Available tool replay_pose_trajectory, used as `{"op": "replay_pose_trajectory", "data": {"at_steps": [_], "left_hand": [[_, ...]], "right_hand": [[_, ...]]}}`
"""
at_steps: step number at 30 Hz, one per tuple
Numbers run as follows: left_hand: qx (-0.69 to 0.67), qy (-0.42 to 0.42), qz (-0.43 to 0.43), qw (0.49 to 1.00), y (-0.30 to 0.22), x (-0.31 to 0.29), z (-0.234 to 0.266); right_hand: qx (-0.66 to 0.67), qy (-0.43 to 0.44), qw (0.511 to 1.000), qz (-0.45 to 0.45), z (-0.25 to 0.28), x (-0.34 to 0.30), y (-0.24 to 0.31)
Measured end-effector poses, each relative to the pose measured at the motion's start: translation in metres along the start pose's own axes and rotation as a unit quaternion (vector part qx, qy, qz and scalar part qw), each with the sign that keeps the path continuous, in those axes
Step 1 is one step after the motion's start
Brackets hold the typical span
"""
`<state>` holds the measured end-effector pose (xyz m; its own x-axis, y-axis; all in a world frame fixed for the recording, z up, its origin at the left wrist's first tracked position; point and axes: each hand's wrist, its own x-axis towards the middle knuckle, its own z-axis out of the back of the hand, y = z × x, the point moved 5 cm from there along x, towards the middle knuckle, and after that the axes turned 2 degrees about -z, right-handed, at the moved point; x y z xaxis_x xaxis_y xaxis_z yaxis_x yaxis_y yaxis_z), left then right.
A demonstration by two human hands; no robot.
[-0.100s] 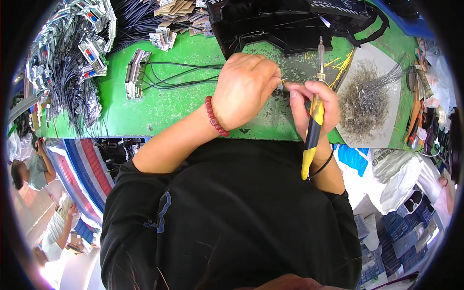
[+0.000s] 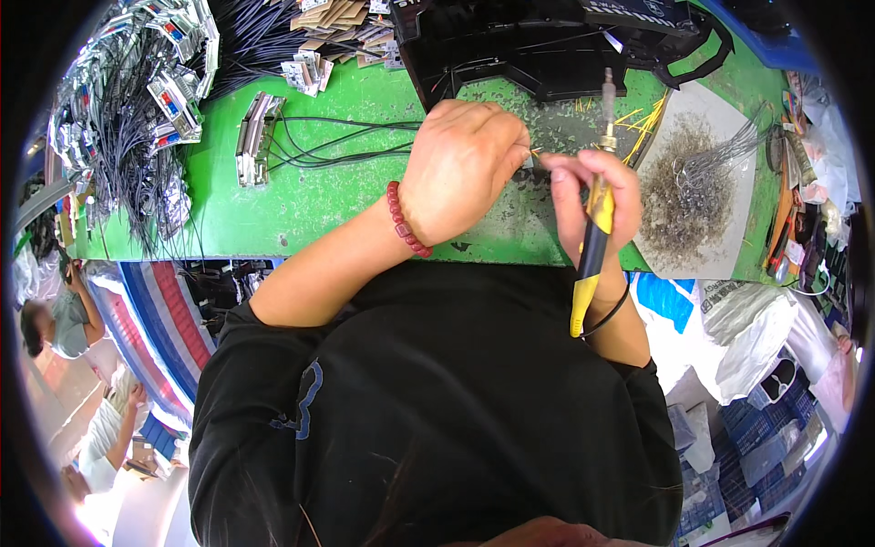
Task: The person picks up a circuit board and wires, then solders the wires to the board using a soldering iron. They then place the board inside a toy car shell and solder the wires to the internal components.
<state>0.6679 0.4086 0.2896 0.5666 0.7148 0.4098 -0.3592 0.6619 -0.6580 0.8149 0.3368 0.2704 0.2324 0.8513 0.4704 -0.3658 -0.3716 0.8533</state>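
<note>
My left hand (image 2: 467,169) is closed around thin black wires (image 2: 360,160), which run left to a silvery chrome part (image 2: 258,139) lying on the green table. Small bare or yellowish wire ends poke out at its fingertips. In my right hand (image 2: 612,196) is a soldering iron (image 2: 592,251) with a yellow and black handle, its metal tip pointing away from me. The right index finger and thumb reach toward the wire ends, just beside the left fingertips. Whether they touch the wires is too small to tell.
A black plastic housing (image 2: 519,46) stands at the back. Yellow strands (image 2: 649,128) lie beside a pale board (image 2: 670,260) bearing dark debris and a bundle of thin wires. Chrome parts with black wires (image 2: 137,118) pile up at left, near brown card pieces (image 2: 333,18). Other people are at far left.
My right hand has shifted very slightly, its fingertips drawing a little to the right of the wire ends, and the soldering iron has tilted a touch. My left hand stays put.
</note>
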Motion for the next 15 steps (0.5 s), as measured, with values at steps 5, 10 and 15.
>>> {"op": "replay_pose_trajectory", "data": {"at_steps": [5,10,15], "left_hand": [[0.000,-0.002,-0.011,1.000,-0.001,0.000,-0.001],[0.010,-0.011,-0.029,0.999,-0.003,-0.001,0.000],[0.017,-0.011,-0.034,0.999,-0.004,-0.001,0.001]], "right_hand": [[0.026,0.013,0.998,-0.057,-0.002,0.007,-0.005],[0.013,0.079,0.993,-0.083,-0.006,0.011,-0.004],[0.001,0.076,0.993,-0.088,-0.006,0.012,-0.005]]}}
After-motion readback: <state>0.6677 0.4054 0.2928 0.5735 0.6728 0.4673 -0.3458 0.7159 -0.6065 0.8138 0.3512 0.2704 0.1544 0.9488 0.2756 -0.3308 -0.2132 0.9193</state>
